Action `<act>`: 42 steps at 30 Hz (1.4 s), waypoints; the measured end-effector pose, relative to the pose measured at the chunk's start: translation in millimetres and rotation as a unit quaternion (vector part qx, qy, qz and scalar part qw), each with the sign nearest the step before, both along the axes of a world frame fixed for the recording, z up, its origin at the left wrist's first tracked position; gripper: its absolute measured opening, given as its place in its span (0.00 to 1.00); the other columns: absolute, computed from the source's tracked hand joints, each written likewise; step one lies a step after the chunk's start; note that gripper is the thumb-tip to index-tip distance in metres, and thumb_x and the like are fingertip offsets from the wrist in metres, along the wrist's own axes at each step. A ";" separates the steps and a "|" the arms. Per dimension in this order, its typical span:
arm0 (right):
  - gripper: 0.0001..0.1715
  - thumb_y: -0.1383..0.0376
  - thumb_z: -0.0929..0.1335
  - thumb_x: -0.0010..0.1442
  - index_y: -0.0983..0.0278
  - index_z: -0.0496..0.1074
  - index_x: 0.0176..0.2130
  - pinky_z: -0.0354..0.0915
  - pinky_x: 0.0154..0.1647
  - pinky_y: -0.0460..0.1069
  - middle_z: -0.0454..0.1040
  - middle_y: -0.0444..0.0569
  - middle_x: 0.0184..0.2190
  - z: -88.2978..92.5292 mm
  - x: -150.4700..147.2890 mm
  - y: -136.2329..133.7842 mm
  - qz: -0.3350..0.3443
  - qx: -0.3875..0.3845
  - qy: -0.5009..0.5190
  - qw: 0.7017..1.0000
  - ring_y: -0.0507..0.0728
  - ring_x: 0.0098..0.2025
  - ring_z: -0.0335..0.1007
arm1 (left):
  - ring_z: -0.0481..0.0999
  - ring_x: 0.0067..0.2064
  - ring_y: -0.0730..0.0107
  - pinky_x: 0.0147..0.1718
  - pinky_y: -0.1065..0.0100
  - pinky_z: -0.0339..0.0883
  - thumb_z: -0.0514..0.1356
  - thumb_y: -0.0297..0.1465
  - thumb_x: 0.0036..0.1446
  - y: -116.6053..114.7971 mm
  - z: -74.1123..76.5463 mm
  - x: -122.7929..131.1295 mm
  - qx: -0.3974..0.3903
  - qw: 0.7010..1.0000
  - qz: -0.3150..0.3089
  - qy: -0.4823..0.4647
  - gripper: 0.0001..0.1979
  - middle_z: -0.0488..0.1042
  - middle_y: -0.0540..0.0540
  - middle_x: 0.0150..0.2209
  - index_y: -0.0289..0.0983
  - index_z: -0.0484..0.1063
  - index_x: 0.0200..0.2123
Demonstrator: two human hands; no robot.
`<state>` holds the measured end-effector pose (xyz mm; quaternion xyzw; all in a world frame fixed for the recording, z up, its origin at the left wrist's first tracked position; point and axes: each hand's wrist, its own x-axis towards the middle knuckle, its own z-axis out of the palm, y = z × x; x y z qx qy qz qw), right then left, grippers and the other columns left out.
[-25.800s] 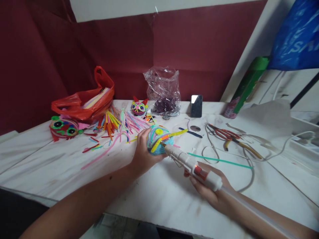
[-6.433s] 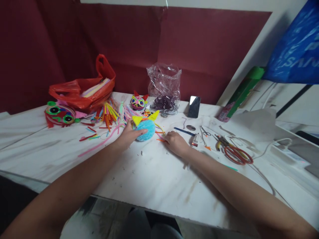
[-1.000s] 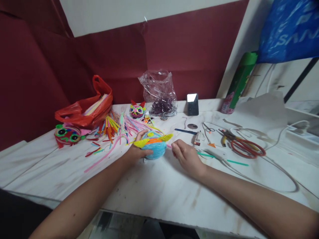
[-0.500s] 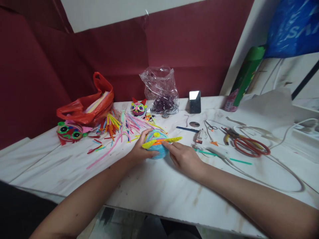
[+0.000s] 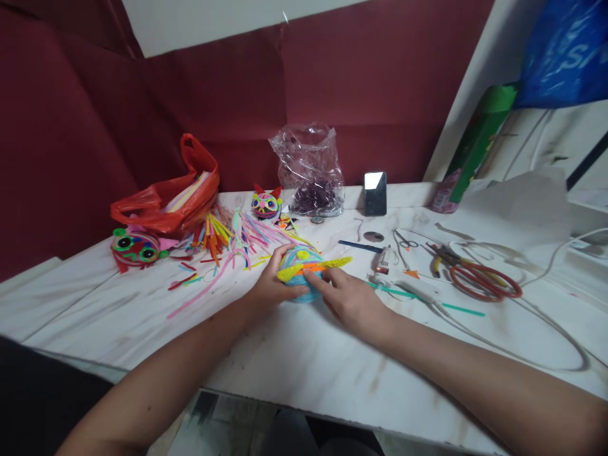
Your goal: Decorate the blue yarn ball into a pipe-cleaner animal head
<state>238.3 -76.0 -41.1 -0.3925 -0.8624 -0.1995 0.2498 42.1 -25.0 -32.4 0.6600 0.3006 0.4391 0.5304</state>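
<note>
A round light-blue pipe-cleaner ball point(image 5: 307, 295) sits low over the table, with a yellow knob on top, yellow fuzzy strips sticking out at both sides and an orange strip point(image 5: 311, 268) across its front. My left hand point(image 5: 274, 283) is wrapped round its left side, thumb along the front. At the right side, my right hand point(image 5: 354, 303) presses its index finger onto the orange strip, the other fingers curled against the ball. The ball's back and underside are hidden.
To the right lie a glue gun point(image 5: 418, 291), red-handled pliers point(image 5: 484, 280), small scissors point(image 5: 406, 240) and a looping cord. Cut pipe cleaners point(image 5: 213, 237), a red bag point(image 5: 166, 202) and two finished pipe-cleaner heads point(image 5: 137, 248) are at left. Behind stand a clear bag point(image 5: 313, 183) and a phone point(image 5: 375, 193).
My right index finger has shifted left along the orange strip. My left hand still holds the ball, and the whole view has moved slightly.
</note>
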 end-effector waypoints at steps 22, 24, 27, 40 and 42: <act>0.23 0.68 0.59 0.64 0.63 0.61 0.59 0.65 0.28 0.48 0.68 0.53 0.37 -6.6 -2.6 0.6 0.001 -0.044 0.049 0.998 0.57 0.33 0.68 | 0.70 0.53 0.51 0.46 0.58 0.69 0.73 0.34 0.34 5.2 -2.5 -1.0 -0.009 1.000 -0.028 -0.006 0.49 0.63 0.37 0.56 0.40 0.52 0.59; 0.25 0.68 0.59 0.64 0.62 0.59 0.60 0.67 0.30 0.48 0.67 0.52 0.37 -9.1 -1.5 1.9 0.035 -0.045 0.088 0.994 0.56 0.34 0.68 | 0.70 0.53 0.51 0.47 0.57 0.68 0.73 0.34 0.34 5.4 -2.2 -1.8 -0.001 1.000 -0.021 -0.012 0.50 0.63 0.37 0.56 0.40 0.51 0.59; 0.28 0.70 0.59 0.64 0.62 0.54 0.62 0.70 0.37 0.50 0.67 0.55 0.43 -12.7 0.5 4.8 0.087 -0.036 0.156 0.983 0.58 0.41 0.69 | 0.69 0.53 0.51 0.48 0.57 0.67 0.72 0.34 0.34 3.6 1.1 -3.2 0.005 1.000 0.010 0.000 0.49 0.64 0.39 0.55 0.41 0.52 0.60; 0.15 0.72 0.60 0.61 0.67 0.67 0.46 0.70 0.36 0.51 0.72 0.53 0.34 -5.5 7.5 8.5 0.039 -0.033 0.221 0.974 0.57 0.36 0.71 | 0.69 0.51 0.55 0.49 0.59 0.66 0.70 0.33 0.34 4.2 3.3 -6.7 -0.007 0.998 0.051 0.022 0.44 0.68 0.43 0.51 0.41 0.58 0.57; 0.14 0.72 0.60 0.61 0.67 0.69 0.45 0.69 0.35 0.50 0.72 0.52 0.33 -4.1 9.0 8.7 0.031 -0.036 0.221 0.974 0.56 0.35 0.71 | 0.70 0.50 0.55 0.50 0.57 0.65 0.70 0.33 0.35 4.5 4.2 -8.0 -0.008 0.997 0.065 0.035 0.43 0.69 0.43 0.51 0.41 0.58 0.57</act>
